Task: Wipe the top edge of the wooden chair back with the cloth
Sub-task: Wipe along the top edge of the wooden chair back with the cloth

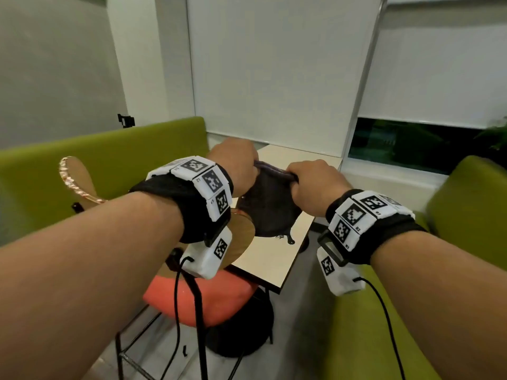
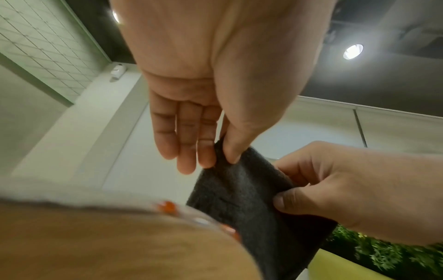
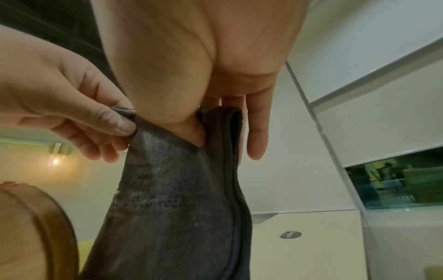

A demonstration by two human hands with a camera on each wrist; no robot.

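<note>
Both hands are raised over the surface [image 1: 277, 259], with one dark cloth [image 1: 267, 212] stretched between them. The left hand [image 1: 233, 167] pinches its top edge between thumb and fingers; the right hand [image 1: 312, 185] pinches the other top corner, so the cloth hangs flat. Judgement: they are opening or refolding it into a wiping pad. The cloth is not on wood yet. One wooden chair back [image 1: 241, 242] stands just below the cloth, above one orange seat [image 1: 203, 294]. Count: two hands, one cloth, one chair.
</note>
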